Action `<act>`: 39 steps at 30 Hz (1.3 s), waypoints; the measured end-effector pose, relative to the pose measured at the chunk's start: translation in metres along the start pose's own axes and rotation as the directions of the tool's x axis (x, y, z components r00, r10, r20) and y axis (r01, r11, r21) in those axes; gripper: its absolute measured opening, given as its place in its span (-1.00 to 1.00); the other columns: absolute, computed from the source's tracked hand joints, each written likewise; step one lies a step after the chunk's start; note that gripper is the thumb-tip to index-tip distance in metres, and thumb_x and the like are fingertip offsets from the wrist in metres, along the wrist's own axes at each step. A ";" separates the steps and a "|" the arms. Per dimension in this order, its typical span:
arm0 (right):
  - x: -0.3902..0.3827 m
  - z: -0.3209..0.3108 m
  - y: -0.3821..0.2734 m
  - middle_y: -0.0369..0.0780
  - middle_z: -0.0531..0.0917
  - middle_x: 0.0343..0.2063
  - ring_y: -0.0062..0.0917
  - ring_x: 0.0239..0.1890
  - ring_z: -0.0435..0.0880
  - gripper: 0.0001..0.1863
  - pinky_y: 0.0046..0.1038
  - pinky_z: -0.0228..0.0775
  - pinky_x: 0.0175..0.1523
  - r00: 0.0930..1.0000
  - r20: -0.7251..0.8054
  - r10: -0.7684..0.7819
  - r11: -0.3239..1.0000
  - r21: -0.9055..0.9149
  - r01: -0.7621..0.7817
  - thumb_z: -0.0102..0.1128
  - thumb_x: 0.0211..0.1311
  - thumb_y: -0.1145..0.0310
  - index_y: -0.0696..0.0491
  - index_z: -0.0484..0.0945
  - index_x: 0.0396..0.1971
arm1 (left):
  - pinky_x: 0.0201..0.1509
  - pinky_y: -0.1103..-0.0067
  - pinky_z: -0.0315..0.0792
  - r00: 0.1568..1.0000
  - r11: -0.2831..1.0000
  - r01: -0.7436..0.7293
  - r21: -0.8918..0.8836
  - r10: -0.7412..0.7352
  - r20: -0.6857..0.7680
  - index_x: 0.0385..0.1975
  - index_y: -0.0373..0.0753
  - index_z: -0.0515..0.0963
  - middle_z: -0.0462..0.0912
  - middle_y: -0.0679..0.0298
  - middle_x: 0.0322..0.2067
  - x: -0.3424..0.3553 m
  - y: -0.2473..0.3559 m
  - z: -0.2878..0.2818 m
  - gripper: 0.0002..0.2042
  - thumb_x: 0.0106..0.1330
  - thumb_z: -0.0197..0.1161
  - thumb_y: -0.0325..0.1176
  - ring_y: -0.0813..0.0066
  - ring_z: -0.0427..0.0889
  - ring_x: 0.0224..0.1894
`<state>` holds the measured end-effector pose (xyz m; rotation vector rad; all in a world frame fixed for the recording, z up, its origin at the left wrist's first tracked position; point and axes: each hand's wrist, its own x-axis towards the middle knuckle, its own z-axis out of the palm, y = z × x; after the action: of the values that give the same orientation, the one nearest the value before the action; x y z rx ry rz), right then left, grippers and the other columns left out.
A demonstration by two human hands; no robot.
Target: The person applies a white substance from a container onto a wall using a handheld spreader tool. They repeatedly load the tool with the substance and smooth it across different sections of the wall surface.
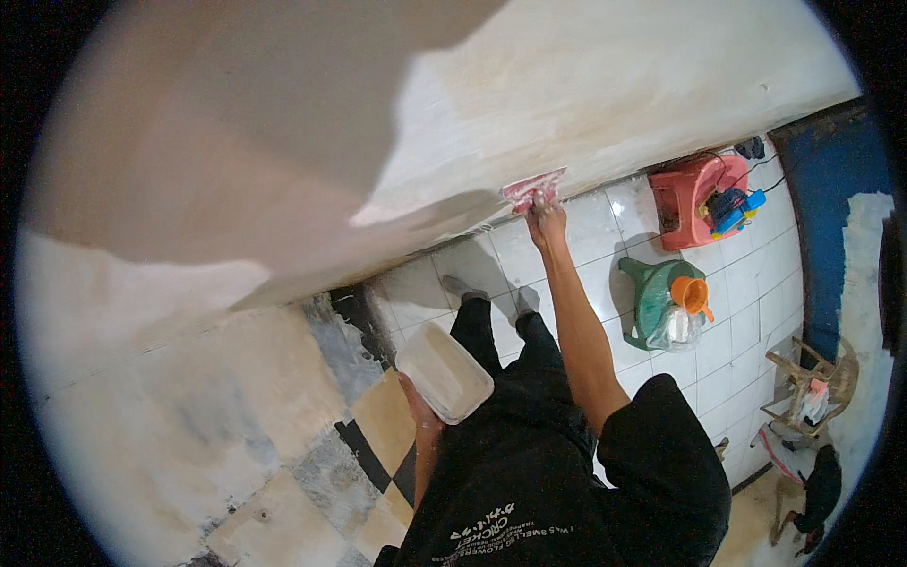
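My right hand (546, 224) grips a wide, flat pink scraper (525, 187) smeared with white paste, held against the pale wall (586, 85) just above its lower edge. My left hand (418, 402) holds a white rectangular plastic container (444, 369) at waist level, with pale residue inside it. A broad shadow lies over the upper left of the wall.
On the tiled floor (737, 302) stand a green stool (641, 302) with an orange mug (689, 295) and plastic bag, and a pink chair (671, 203) holding blue items and cables. A wooden chair (798, 378) stands near the blue-and-white surface (827, 236) at right.
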<state>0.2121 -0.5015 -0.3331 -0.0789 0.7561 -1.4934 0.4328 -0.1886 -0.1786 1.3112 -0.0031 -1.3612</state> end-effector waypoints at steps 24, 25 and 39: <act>-0.086 0.092 -0.082 -0.15 0.59 -0.44 -0.39 -0.45 0.62 -0.90 -0.30 0.58 -0.30 0.996 -0.086 -0.016 0.934 -0.356 -0.016 0.05 0.24 0.54 0.25 0.50 -0.31 | 0.32 0.23 0.28 0.999 0.997 0.046 0.066 -0.047 0.022 0.36 -0.22 0.04 0.23 0.05 0.30 0.004 0.000 0.014 -0.18 0.31 -0.19 0.35 0.10 0.29 0.29; -0.103 0.085 -0.087 -0.15 0.60 -0.41 -0.39 -0.42 0.62 -0.89 -0.28 0.58 -0.25 0.995 -0.099 -0.002 0.947 -0.321 -0.030 0.08 0.25 0.52 0.24 0.50 -0.28 | 0.32 0.23 0.29 0.998 0.997 0.059 0.057 -0.060 0.033 0.35 -0.18 0.07 0.25 0.09 0.29 0.007 -0.002 0.015 -0.20 0.32 -0.19 0.34 0.11 0.31 0.28; -0.040 -0.032 0.018 -0.26 0.57 -0.24 -0.47 -0.20 0.54 -0.69 -0.36 0.44 -0.16 0.988 0.126 0.089 0.991 0.088 -0.101 0.17 0.31 0.28 0.05 0.40 -0.02 | 0.32 0.18 0.27 0.996 0.995 0.058 0.078 -0.052 -0.068 0.36 -0.11 0.07 0.21 0.12 0.31 -0.001 0.004 0.005 -0.26 0.35 -0.24 0.31 0.06 0.28 0.29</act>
<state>0.2154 -0.4506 -0.3506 -0.0615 0.5827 -1.4178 0.4320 -0.1922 -0.1734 1.4323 0.0239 -1.3756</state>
